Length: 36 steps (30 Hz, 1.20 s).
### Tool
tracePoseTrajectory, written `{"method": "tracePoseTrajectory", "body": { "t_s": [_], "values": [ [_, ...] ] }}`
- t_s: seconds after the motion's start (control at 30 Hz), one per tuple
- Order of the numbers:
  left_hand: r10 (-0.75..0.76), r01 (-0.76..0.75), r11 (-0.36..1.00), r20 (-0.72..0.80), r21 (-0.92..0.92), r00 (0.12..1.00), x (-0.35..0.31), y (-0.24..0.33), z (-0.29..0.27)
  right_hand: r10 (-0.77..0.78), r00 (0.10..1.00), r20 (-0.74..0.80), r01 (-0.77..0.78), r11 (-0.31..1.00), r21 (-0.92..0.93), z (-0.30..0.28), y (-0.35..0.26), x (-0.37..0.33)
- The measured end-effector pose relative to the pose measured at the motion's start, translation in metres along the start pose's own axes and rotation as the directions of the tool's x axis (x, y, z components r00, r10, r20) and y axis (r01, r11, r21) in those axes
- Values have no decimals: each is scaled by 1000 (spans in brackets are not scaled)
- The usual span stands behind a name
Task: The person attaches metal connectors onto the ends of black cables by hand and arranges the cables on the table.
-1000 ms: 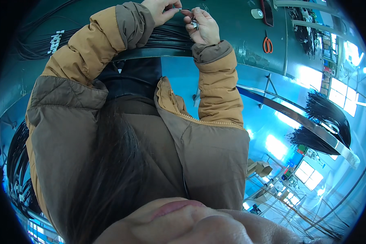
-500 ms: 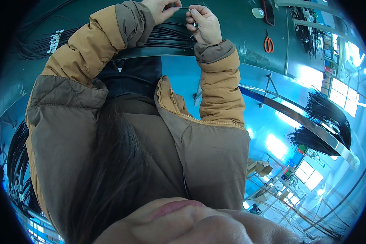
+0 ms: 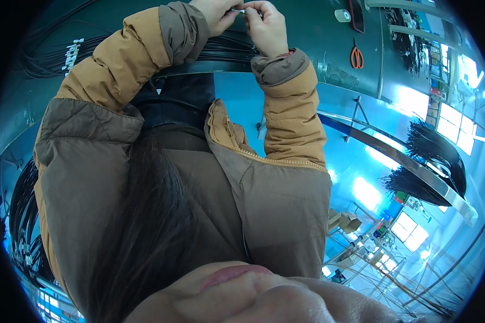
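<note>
Close together at the top edge, my left hand (image 3: 219, 16) and my right hand (image 3: 268, 31) meet fingertip to fingertip over the table. Both are closed in a pinch on a thin black cable, whose small silver-coloured end piece (image 3: 238, 10) shows between them. Its finer shape is too small to make out, and my fingers hide most of it. Beneath my hands, a bundle of black cables (image 3: 221, 56) runs sideways along the near edge of the dark green table (image 3: 318, 37). White tags or connectors (image 3: 73, 56) sit on the cables at the left.
Orange-handled scissors (image 3: 356, 57) lie on the table to the right. Beyond them are a white tape roll (image 3: 342, 15) and a dark red-edged object (image 3: 356, 16). Black cable bundles (image 3: 434, 156) hang over a metal rail (image 3: 393, 153) at the right. Cardboard boxes (image 3: 346, 222) stand farther off.
My hands have drawn closer together, closing the gap where the dark cable showed. My right hand has tilted and shifted slightly left; my left hand has moved a little right.
</note>
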<state>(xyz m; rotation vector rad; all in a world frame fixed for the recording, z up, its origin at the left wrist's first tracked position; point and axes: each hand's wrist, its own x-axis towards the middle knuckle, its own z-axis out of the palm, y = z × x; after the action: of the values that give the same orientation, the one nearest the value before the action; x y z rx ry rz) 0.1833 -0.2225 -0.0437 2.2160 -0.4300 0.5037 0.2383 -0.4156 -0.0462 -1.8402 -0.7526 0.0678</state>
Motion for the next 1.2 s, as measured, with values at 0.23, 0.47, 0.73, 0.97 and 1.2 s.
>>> {"method": "tracePoseTrajectory", "body": {
  "t_s": [0.23,0.47,0.73,0.97,1.2],
  "values": [
    [64,-64,998,-3,10,998,6,9,-2,450,886,112,-428,701,571,-13,-36,-2],
    [-108,106,991,20,81,994,-5,4,-22,471,878,87,-410,648,642,-5,-28,-5],
    [-369,338,923,170,184,914,-19,-30,-79,493,870,17,-445,770,458,-11,-21,0],
    [-317,342,940,345,-11,883,9,-2,-45,361,932,43,-332,795,507,-4,-48,7],
    [-451,363,880,300,306,840,-4,-31,-97,487,859,-158,-290,717,634,-37,-20,-3]
  ]
}}
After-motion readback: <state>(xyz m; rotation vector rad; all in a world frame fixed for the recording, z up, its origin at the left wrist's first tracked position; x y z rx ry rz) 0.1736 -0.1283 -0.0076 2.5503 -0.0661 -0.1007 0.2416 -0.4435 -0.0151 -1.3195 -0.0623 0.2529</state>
